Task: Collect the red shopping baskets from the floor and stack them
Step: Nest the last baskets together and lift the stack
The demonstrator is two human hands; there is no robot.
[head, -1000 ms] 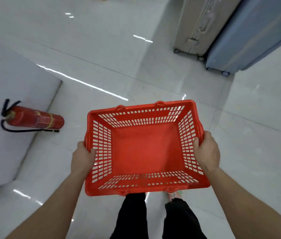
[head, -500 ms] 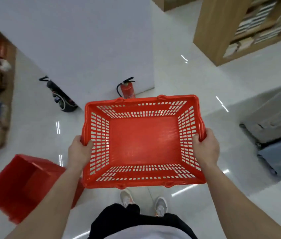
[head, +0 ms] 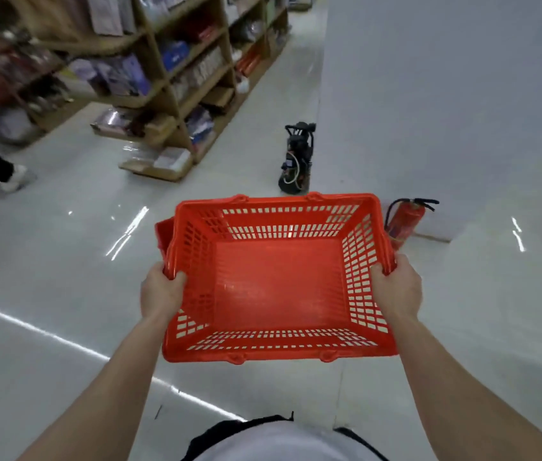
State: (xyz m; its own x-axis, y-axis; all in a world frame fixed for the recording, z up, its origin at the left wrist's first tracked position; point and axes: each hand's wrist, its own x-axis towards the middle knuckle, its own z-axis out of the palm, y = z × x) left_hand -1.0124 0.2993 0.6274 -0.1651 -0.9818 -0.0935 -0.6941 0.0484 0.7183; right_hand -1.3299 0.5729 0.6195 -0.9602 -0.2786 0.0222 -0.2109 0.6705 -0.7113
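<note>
Here the basket (head: 279, 281) is carried level above the floor (head: 63, 261), open side up, probably so it can nest onto another. The left grip (head: 161, 294) clasps its left rim and the right grip (head: 397, 287) its right rim, balancing it. Past the basket's left edge peeks a second basket (head: 163, 234), likely the stacking target. An extinguisher (head: 404, 221) stands beyond its right corner.
</note>
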